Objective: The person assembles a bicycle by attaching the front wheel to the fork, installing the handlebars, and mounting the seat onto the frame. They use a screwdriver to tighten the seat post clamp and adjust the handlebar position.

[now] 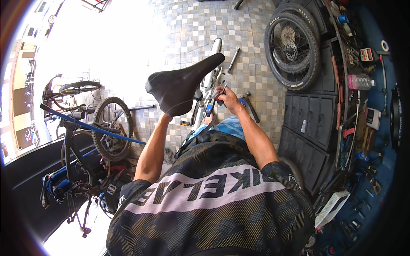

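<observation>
A black bicycle saddle sits in front of me, above a light-coloured bike frame. My left hand reaches up under the rear of the saddle, and its fingers are hidden there. Just right of the frame, my right hand is closed, with its fingers bent around something thin and dark that I cannot make out. A pedal shows below the saddle. On the floor beyond my right hand lies a hammer with a dark handle.
A dark and silver bar lies on the tiled floor. Two bicycle wheels lean against black drawers at the right, beside a bench holding tools and bottles. Other bikes and a blue strap stand at the left.
</observation>
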A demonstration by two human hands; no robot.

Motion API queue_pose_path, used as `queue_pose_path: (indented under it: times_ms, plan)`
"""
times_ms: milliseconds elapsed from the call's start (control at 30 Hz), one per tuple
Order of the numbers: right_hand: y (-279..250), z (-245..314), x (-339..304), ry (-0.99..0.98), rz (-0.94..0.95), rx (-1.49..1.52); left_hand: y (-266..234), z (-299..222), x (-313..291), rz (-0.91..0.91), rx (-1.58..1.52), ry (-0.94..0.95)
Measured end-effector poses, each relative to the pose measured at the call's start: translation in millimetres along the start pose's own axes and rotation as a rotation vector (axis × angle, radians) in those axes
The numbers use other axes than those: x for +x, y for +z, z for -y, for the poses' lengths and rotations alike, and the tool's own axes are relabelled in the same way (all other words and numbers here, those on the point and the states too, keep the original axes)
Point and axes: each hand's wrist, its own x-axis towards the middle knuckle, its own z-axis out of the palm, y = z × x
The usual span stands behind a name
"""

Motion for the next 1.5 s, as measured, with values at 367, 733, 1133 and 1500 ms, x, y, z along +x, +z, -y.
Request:
queue_pose_path:
  times_ms: [367, 733, 1133, 1500]
  plan:
    - [17, 4, 10, 0.193, -0.022, -0.474, 11, -9, -11, 0.036, -0.065, 0.004]
    - [42, -20, 13, 0.233, 0.069, -0.344, 11, 0, -6, 0.013, -0.025, 0.115]
    - [39, -23, 13, 0.205, 0.055, -0.31, 16, -2, 0, 0.014, 0.076, 0.127]
    - [57, -18, 10, 0.166, 0.056, -0.377, 5, -4, -6, 0.017, 0.089, 0.101]
